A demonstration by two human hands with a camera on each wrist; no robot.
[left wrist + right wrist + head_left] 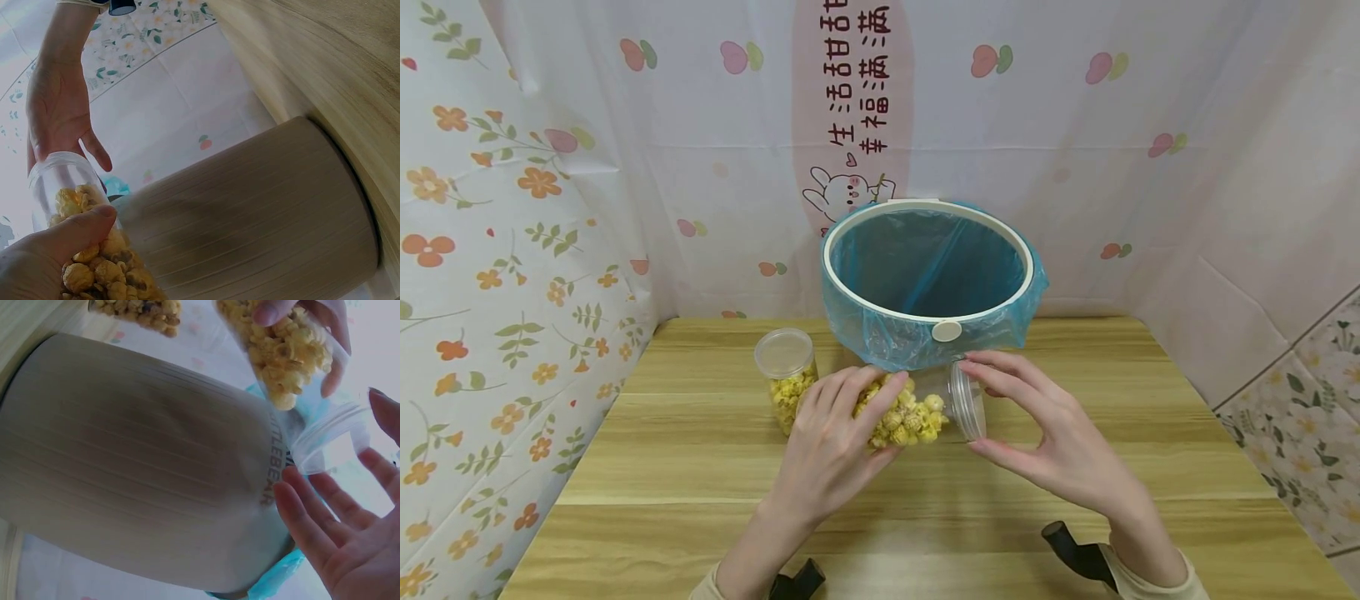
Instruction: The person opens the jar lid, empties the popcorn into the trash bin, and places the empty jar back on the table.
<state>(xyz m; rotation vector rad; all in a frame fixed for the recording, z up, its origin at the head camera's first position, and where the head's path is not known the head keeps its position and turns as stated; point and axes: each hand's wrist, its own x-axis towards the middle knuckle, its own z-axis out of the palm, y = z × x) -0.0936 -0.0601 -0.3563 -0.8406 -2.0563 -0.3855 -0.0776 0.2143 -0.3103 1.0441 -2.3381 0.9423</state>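
Observation:
My left hand [831, 437] grips a clear plastic jar of yellow popcorn [906, 417], which lies sideways in the air in front of the bin. The thumb [87, 228] presses along the jar's side in the left wrist view. At the jar's right end, my right hand [1063, 433] spans the clear ridged lid [967, 400], fingertips at the upper edge and thumb at the lower. In the right wrist view its fingers [312, 534] are spread around the lid. A second popcorn jar [792, 392] stands upright, left of the left hand, with a clear lid.
A bin with a pale rim [947, 332] and blue liner bag [880, 333] stands at the back of the wooden table [700, 467]. Patterned cloth [700, 167] hangs behind and to the sides. Black camera mounts [1075, 554] sit on both wrists.

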